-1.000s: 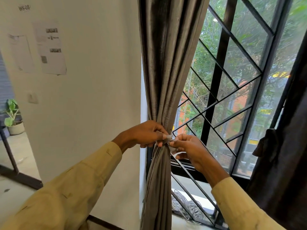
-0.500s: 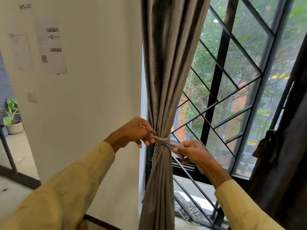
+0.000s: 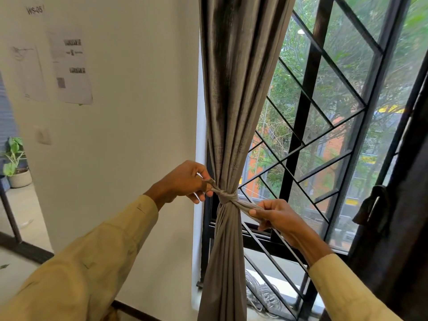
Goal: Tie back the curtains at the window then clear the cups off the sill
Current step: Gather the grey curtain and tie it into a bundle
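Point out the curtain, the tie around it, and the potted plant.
curtain (image 3: 234, 89): head view, on the gathered folds above the knot.
tie (image 3: 228, 197): head view, on the knot at the curtain's waist.
potted plant (image 3: 16, 158): head view, on its leaves.

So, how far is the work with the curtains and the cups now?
Done: the grey curtain is gathered and a tie band is wrapped around it. In hand: the left hand and the right hand each pull one end of the band outward, which looks like tightening the knot. Left: the dark curtain at the right edge already looks bunched, though its tie is unclear. No cups show in this view.
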